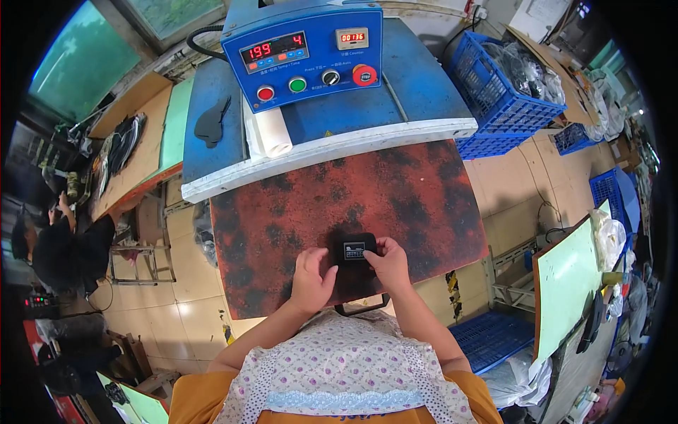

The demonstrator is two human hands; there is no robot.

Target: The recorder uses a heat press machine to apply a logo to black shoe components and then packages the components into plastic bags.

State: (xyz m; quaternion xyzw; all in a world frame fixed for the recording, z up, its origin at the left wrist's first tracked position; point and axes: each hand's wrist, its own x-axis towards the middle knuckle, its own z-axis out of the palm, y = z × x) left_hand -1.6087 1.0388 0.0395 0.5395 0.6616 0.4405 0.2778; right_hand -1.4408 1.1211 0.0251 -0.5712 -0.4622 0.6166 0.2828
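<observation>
A small black flat piece (360,241) with rounded corners lies near the front edge of the mottled red and black press bed (417,191). On it sits a dark rectangular label (354,251) with pale print. My right hand (390,268) pinches the piece's right side, thumb on the label's edge and fingers at the far corner. Just left of the piece, my left hand (312,281) rests over the bed with thumb and fingers apart, holding nothing. Behind the bed stands the blue heat press (311,63) with its lit displays and coloured buttons.
A pale bar (332,156) crosses the press behind the bed, with a white roll (273,134) above it. A dark cutout (212,124) lies on the blue top. Blue crates (487,92) stand at right. At far left, another person (67,244) sits near a bench.
</observation>
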